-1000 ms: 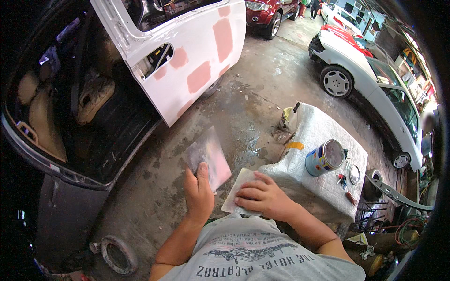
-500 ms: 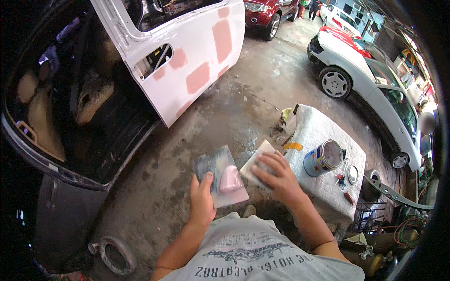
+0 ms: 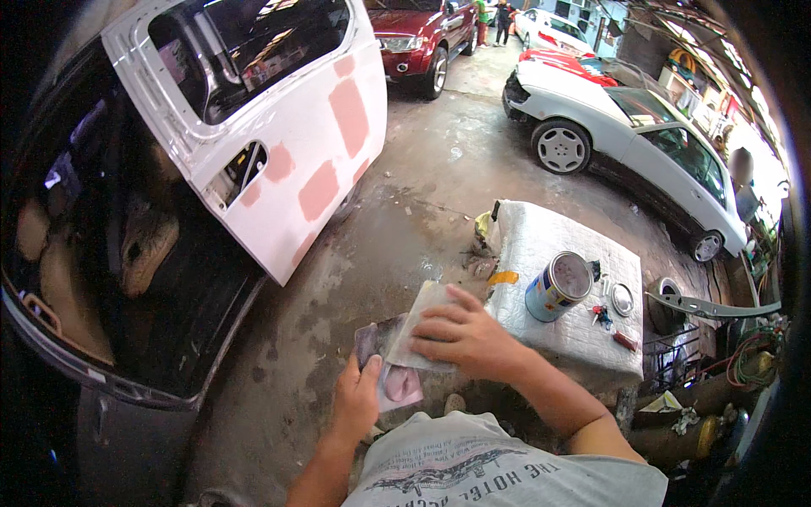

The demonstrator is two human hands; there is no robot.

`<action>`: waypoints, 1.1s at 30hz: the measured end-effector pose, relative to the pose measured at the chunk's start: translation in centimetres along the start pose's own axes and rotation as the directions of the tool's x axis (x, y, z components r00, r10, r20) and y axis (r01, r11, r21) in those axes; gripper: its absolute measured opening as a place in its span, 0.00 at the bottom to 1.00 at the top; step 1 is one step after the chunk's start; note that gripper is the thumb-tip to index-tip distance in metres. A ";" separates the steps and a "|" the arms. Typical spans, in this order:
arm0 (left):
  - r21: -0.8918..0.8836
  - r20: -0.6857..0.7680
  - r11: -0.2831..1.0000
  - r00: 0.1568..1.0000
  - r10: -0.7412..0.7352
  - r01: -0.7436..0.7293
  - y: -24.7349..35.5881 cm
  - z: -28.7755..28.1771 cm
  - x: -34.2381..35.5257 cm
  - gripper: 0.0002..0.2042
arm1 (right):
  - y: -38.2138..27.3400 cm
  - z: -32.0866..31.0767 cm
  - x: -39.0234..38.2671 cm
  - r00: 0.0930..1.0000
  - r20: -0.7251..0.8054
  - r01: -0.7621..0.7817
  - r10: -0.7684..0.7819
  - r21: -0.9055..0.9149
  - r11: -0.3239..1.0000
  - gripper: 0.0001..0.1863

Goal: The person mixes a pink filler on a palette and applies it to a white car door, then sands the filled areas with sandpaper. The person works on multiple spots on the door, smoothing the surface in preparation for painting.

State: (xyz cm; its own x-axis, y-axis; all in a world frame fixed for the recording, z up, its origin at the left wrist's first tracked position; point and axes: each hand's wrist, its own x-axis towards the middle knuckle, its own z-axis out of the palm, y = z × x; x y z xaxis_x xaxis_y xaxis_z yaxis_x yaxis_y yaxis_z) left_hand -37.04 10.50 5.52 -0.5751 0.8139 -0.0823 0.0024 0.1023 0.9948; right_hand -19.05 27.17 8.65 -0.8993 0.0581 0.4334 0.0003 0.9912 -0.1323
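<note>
My left hand (image 3: 359,393) grips a flat, smudged mixing board (image 3: 367,340) carrying pink paste (image 3: 400,385). My right hand (image 3: 460,338) holds a broad pale spreader (image 3: 427,301) flat over the board's upper right, its fingers spread along the spreader's face and hiding part of it. To their right, an open blue can (image 3: 557,291) of grey material stands on a padded, white-covered table (image 3: 583,346), beside a round lid (image 3: 622,300), small red items and an orange strip at the table's left edge.
An open white car door (image 3: 253,221) with pink patches stands at left beside a dark interior. A red SUV (image 3: 401,42) and white car (image 3: 634,148) are behind. Several people (image 3: 503,24) stand far back. Hoses (image 3: 743,355), cylinders and a metal strip crowd the right.
The view has tilted up. My right hand has brought the spreader leftward and down over the board, partly covering the paste, which sat exposed half a second ago.
</note>
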 end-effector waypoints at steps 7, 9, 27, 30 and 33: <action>0.183 -0.067 0.975 0.988 0.137 -0.123 -0.3 0.0 1.4 0.17 | -4.3 3.5 -0.4 0.993 -0.064 0.108 -0.096 0.214 0.971 0.17; 0.178 -0.146 0.976 0.978 0.150 -0.123 -0.8 0.1 1.5 0.17 | -4.6 3.7 -1.0 0.993 -0.030 0.117 -0.113 0.220 0.968 0.16; -0.674 -0.120 0.721 0.940 -0.320 0.159 -3.6 0.8 0.4 0.18 | 1.7 4.5 -4.4 0.974 0.035 -0.226 0.224 0.047 0.973 0.27; -0.571 -0.155 0.814 0.960 -0.235 0.107 -2.5 0.6 1.0 0.18 | -0.4 2.1 -2.2 0.987 -0.143 -0.067 0.070 0.029 0.997 0.26; -0.493 -0.259 0.869 0.946 -0.195 0.044 -0.3 0.8 0.7 0.18 | -0.2 2.2 -2.5 0.999 -0.026 -0.043 0.043 0.007 0.999 0.24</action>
State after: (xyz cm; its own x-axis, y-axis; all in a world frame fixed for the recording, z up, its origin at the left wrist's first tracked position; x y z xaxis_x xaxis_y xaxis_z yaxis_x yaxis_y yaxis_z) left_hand -36.79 11.55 5.09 -0.7562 0.6023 -0.2559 -0.4265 -0.1570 0.8907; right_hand -17.71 26.59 5.61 -0.8867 0.1037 0.4505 0.0359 0.9870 -0.1567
